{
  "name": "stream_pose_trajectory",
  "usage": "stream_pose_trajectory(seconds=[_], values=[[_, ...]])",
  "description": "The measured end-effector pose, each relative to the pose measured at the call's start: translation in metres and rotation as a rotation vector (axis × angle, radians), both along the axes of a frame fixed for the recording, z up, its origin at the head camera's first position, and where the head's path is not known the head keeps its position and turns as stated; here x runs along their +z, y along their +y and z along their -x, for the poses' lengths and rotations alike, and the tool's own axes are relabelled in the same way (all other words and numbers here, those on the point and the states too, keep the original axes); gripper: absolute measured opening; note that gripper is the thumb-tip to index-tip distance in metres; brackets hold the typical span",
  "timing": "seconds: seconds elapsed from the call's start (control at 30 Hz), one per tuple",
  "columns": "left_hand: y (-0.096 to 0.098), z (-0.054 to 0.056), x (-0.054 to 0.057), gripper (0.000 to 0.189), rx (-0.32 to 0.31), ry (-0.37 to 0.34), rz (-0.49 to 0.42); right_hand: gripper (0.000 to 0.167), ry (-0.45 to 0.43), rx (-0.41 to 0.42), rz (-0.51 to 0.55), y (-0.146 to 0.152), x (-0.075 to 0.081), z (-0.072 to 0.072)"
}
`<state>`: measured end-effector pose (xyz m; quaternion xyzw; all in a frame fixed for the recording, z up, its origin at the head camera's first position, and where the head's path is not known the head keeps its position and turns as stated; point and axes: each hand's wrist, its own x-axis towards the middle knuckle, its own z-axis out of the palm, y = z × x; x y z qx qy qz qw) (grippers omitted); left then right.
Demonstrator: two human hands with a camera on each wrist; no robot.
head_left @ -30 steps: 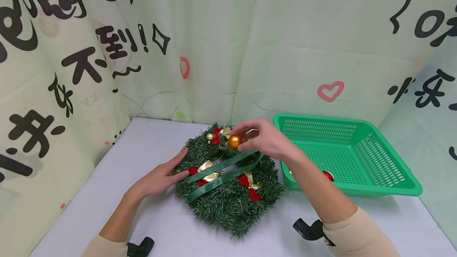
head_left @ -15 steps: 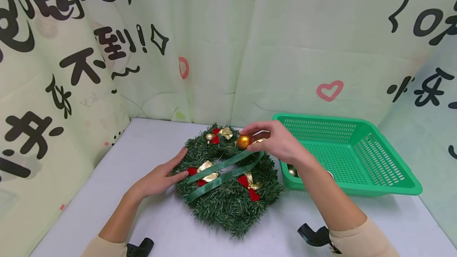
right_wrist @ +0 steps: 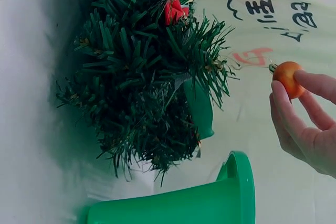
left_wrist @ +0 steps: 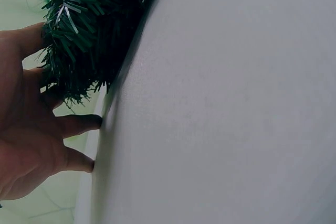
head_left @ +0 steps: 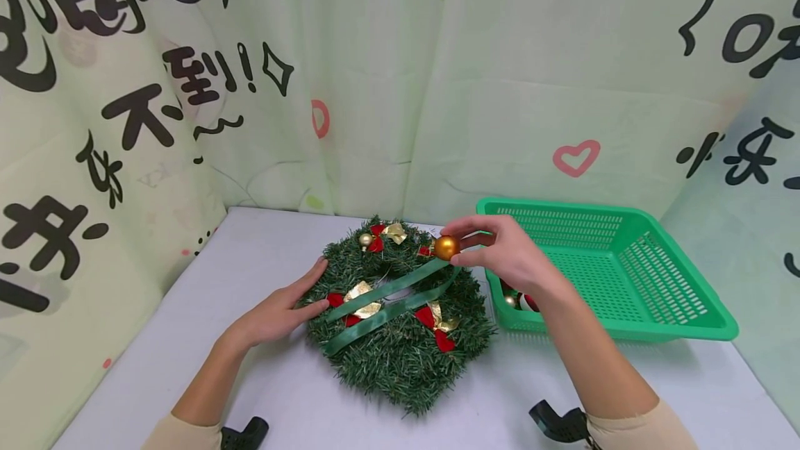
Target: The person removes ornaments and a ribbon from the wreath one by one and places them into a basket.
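Note:
A green artificial wreath (head_left: 400,367) lies on the white table, dressed with red and gold bows (head_left: 437,325) and a green ribbon (head_left: 394,311) across its middle. My left hand (head_left: 281,311) rests against the wreath's left side with fingers spread; in the left wrist view two fingertips of that hand (left_wrist: 31,124) meet the table beside the needles. Over the wreath's upper right, my right hand (head_left: 506,245) pinches a shiny gold bauble (head_left: 446,248) between thumb and fingers. In the right wrist view the bauble (right_wrist: 289,80) is held away from the wreath, its cap pointing toward the needles.
A green plastic basket (head_left: 662,330) stands right of the wreath, with a few ornaments (head_left: 521,301) in its near left corner, partly hidden by my right arm. A small pale gold bauble (head_left: 365,239) sits on the wreath's upper left. A printed curtain (head_left: 375,75) closes the back.
My right hand has moved to the right with the gold bauble, from the wreath's top toward its upper right side. A small red piece now shows beside the bauble. The left hand has stayed put.

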<state>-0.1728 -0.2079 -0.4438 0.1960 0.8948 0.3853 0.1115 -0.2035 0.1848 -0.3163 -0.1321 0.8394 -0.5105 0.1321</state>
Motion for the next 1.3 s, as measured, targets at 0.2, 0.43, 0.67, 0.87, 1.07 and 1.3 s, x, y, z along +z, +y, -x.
stream_pose_trajectory(seconds=[0.2, 0.43, 0.67, 0.87, 1.07, 1.3], values=[[0.000, 0.000, 0.000, 0.079, 0.000, -0.003, 0.002, 0.038, 0.020, -0.024, 0.010, 0.009, -0.002, -0.003], [0.000, 0.000, -0.001, 0.079, 0.001, 0.003, -0.001, 0.037, 0.044, -0.049, 0.010, 0.020, -0.004, -0.008], [-0.001, 0.000, -0.001, 0.079, 0.003, 0.002, 0.005, 0.038, 0.054, -0.087, -0.006, 0.031, -0.006, -0.012], [0.000, 0.000, 0.000, 0.079, 0.002, -0.003, -0.001, 0.040, 0.035, -0.117, -0.004, 0.040, -0.009, -0.016], [0.000, 0.001, -0.001, 0.081, 0.004, -0.011, -0.004, 0.042, 0.020, -0.149, 0.015, 0.046, -0.014, -0.017], [-0.001, 0.000, -0.002, 0.080, 0.002, -0.001, -0.013, 0.045, 0.019, -0.180, 0.041, 0.056, -0.017, -0.019]])
